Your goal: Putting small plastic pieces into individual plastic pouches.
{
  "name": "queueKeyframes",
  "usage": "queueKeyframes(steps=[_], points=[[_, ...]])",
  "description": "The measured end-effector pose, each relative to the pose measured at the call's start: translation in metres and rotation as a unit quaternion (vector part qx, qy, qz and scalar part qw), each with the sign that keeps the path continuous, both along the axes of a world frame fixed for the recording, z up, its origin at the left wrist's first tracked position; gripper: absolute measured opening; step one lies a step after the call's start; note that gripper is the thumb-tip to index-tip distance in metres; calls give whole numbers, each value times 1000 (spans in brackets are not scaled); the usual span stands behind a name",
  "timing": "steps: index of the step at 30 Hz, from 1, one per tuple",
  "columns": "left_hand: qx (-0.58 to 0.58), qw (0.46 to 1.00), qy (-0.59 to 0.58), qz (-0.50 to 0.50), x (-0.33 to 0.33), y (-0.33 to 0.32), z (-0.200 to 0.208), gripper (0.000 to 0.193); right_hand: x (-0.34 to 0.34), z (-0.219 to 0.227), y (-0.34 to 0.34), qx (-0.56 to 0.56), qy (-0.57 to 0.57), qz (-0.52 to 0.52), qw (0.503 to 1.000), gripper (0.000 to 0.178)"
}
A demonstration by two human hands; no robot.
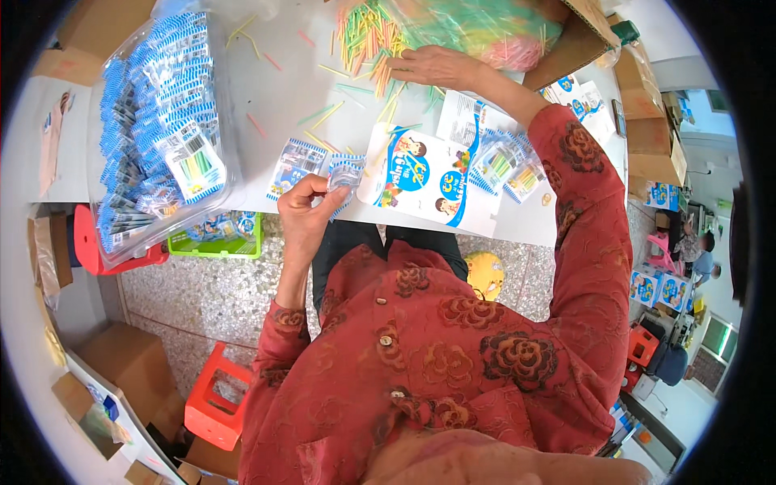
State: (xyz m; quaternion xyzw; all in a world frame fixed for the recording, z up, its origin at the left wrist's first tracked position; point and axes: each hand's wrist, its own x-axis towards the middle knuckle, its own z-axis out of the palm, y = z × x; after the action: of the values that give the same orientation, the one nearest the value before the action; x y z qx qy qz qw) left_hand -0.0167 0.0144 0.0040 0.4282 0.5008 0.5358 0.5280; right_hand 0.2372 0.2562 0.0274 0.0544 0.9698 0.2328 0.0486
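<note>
Near the table's front edge, my left hand (305, 212) pinches a small clear plastic packet (347, 173) with blue stripes. Another blue-striped packet (296, 166) lies flat just beyond it. My right hand (432, 66) reaches far over the table, fingers stretched out and touching the near side of a pile of thin coloured sticks (361, 32) in yellow, green, orange and pink. Whether any stick sits under its fingertips is hidden. Between my hands lies a white and blue printed card sheet (418, 174). Beside it, to the right, are filled packets (495, 164) with coloured sticks showing inside.
A clear tub (230, 162) full of blue-striped packets stands at the left. A large plastic bag of sticks (477, 28) and an open carton (578, 36) are at the far right. Loose sticks (322, 115) lie scattered mid-table. Below are a green basket (218, 246) and red stool (217, 396).
</note>
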Motion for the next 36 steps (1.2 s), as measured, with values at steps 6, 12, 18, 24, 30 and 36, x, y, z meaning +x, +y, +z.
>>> queueKeyframes(steps=[6, 12, 18, 24, 30, 36], points=[[1, 1000, -14, -10, 4, -1, -1, 8, 0, -4, 8, 16, 8, 76, 997, 20], [-4, 1000, -17, -19, 5, -2, -2, 8, -19, -9, 12, -10, -50, 45, 998, 19], [-4, 1000, -15, -15, 2, -3, -4, 9, -28, -19, -3, -20, 35, -31, 999, 20], [-3, 1000, -7, -10, 0, -3, -4, 8, -39, -26, -8, -65, 156, -78, 982, 28], [-7, 1000, -20, -11, 2, -4, -5, 7, -59, -11, -10, -45, -17, -99, 994, 27], [-6, 1000, -24, -17, 4, -4, -4, 7, -64, -32, -22, -51, 51, -128, 989, 12]])
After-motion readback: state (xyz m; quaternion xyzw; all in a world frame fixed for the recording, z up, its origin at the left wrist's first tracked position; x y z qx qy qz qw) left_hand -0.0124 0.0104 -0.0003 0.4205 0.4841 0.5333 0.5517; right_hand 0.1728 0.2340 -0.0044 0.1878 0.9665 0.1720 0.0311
